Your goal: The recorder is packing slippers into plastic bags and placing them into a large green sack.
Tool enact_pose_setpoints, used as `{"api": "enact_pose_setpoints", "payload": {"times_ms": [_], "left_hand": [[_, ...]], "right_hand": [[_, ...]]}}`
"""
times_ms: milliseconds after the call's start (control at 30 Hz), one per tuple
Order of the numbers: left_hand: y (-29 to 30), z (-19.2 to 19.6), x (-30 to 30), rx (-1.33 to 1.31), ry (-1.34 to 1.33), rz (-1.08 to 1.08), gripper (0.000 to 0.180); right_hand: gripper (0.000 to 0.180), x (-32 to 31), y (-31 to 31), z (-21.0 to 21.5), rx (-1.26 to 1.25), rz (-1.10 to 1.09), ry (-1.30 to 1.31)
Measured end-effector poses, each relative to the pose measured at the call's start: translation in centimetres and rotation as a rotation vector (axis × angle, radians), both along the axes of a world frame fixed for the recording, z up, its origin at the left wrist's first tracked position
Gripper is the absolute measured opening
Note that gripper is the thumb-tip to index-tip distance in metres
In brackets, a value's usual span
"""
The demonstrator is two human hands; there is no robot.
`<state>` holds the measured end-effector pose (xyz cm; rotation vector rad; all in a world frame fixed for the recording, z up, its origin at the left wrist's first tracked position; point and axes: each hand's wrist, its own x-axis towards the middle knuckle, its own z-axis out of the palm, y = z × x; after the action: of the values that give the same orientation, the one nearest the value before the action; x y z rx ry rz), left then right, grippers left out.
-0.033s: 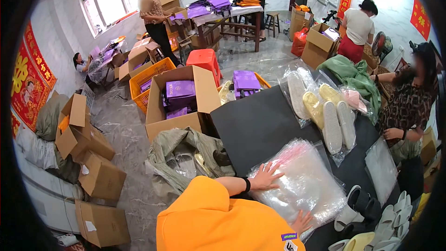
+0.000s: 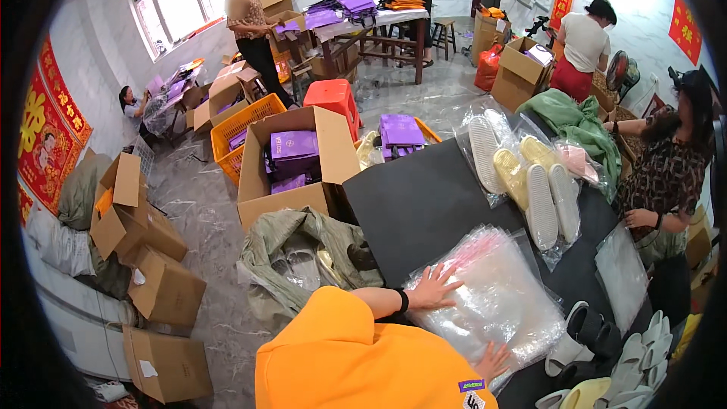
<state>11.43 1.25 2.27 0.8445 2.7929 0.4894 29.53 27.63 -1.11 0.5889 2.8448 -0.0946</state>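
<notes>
Since the earlier frame: shift too slight to make out; both hands and the bag stack keep their places.

Stack of clear plastic bags (image 2: 496,307), one: flat on the black tabletop (image 2: 409,208), lower centre-right of the frame; glossy, pink-tinted along its upper left part.

Left hand (image 2: 434,288), one: palm down on the upper left part of the stack, touching it, fingers spread apart; black wristband (image 2: 402,301) at the wrist.

Right hand (image 2: 493,361), one: at the stack's lower edge, touching it, fingers spread apart and clamped on nothing. Most of the stack extends up and right of this hand, and right of the left one.

Orange top (image 2: 356,360), worn by the person: bottom centre.

Bagged yellow slippers (image 2: 538,197) and bagged white slippers (image 2: 483,148): on the tabletop above the stack, soles partly showing.

Flat clear packet (image 2: 622,276), one: right of the stack, apart from it.

Loose pale sandals (image 2: 636,356), several: lower right corner.

Woven sack (image 2: 261,257), open: left of the tabletop, shoes inside.

Carton (image 2: 280,208), open: above the sack, holding purple bags (image 2: 294,146).

Co-worker's patterned shirt (image 2: 666,163): right edge.
</notes>
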Motion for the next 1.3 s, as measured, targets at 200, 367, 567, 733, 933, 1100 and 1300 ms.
{"api": "enact_pose_setpoints", "payload": {"times_ms": [200, 367, 567, 733, 933, 1100, 1300], "left_hand": [[-0.1, 0.0, 0.0, 0.02, -0.031, -0.001, 0.063], [0.1, -0.4, -0.1, 0.008, -0.01, 0.003, 0.064], [0.1, -0.7, 0.1, -0.007, 0.038, 0.009, 0.063], [0.0, -1.1, 0.0, 0.01, 0.042, 0.009, 0.063], [0.4, -0.5, -0.1, 0.017, 0.018, 0.005, 0.06], [1.9, 0.8, -2.1, 0.012, 0.139, 0.001, 0.05], [3.3, 2.9, -4.1, 0.017, -0.193, -0.174, 0.041]], "right_hand": [[0.109, 0.2, 0.4, -0.3, -0.075, 0.006, -0.012], [0.109, 0.2, -0.1, 1.3, -0.135, 0.022, 0.003], [0.108, 0.2, -0.5, 2.3, -0.169, 0.042, 0.023], [0.109, 0.0, -0.4, 2.5, -0.19, 0.034, -0.003], [0.107, 0.8, 0.0, 1.5, -0.173, 0.04, 0.042], [0.102, 0.8, -0.2, 2.3, -0.175, 0.111, 0.128], [0.071, -0.4, 0.9, 3.9, -0.391, 0.037, 0.131]]}}
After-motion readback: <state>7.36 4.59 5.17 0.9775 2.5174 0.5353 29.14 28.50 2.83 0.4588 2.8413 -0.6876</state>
